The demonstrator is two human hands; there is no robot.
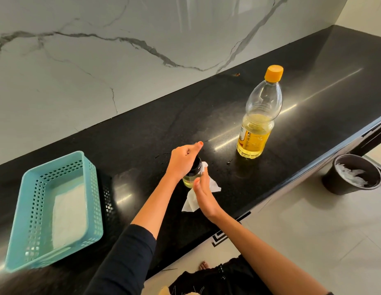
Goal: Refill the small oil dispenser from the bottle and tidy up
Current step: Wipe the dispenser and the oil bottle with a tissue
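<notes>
One long black counter (142, 124), glossy, backed by a white veined marble wall (100, 71). On its left end, a teal basket (36, 209) with perforated walls and a pale patch across its bottom. Toward the right, well apart from the basket, the bottle (257, 124): clear plastic, upright, orange cap (273, 72) on, yellow oil filling a little under half, label (244, 136) only partly in view. Down on the floor (302, 220) beyond the counter edge, a black bin (334, 184) with crumpled white stuff inside.

Near the front edge, between basket and bottle, both hands on the dispenser (191, 179). Over its top, the left hand (182, 160), fingers curled down round the black cap (198, 165), thumb sticking out toward the bottle. Beside it, edge-on, the right hand (204, 194), fingers straight and together, pressing a tissue (213, 186) flat against the dispenser's right side. Rest of the tissue white and creased, trailing onto the counter under the palm.

Smallest, the dispenser itself: a little clear glass jar, upright, on the counter or just above it, cannot tell which. Broad black cap, mostly hidden under the left fingers. Pale yellow oil low in the glass, its level hidden. Glass body showing only in the narrow gap between left wrist and right fingertips, gripped from above, tissue against one side.
</notes>
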